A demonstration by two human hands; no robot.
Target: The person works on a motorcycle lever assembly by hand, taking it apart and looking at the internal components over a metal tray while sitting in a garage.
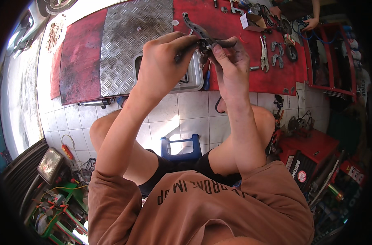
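Observation:
A dark, curved metal lever [197, 28], like a motorcycle hand lever, is held up above the near edge of the workbench. My right hand [233, 65] pinches its thicker end between thumb and fingers. From the other side, the closed fingers of my left hand [163, 61] grip at the pivot end; whether they also hold a small part is hidden. Both hands have blackened fingertips. Beneath them sits a shallow metal tray [199, 82], partly covered by my left hand and forearm. A blue-handled screwdriver [207, 77] lies beside the tray's right edge.
The low red workbench [82, 53] carries a patterned metal plate [133, 24]. Locking pliers [264, 53], metal brackets [278, 55] and a small box [252, 22] lie right. Another person's hand [311, 23] is far right, near a red rack [331, 84]. A blue stool [180, 156] shows between my legs.

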